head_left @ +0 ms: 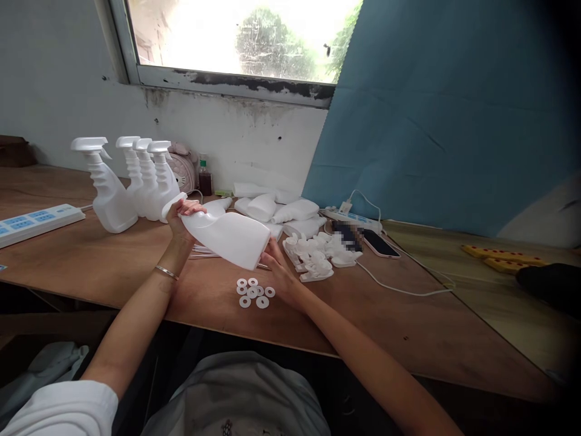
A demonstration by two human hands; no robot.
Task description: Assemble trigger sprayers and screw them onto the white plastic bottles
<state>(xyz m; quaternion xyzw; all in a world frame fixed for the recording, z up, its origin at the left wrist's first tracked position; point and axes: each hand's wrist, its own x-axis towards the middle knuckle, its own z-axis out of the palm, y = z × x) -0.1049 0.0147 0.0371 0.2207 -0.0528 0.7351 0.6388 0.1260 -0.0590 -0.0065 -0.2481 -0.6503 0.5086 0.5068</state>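
R hand [280,274] at bottle [227,235] base; L fingers [188,209] prob. wrap neck.

My left hand [184,217] grips neck end of white bottle [227,235], held sideways above wooden table [113,260]; my right hand [279,272] supports its base. White washers [255,292] lie on table just below bottle. Four finished spray bottles [131,181] stand upright at left, near power strip [36,223]. Empty bottles [281,212] and trigger heads [315,254] piled at right, phone [381,244] beside them
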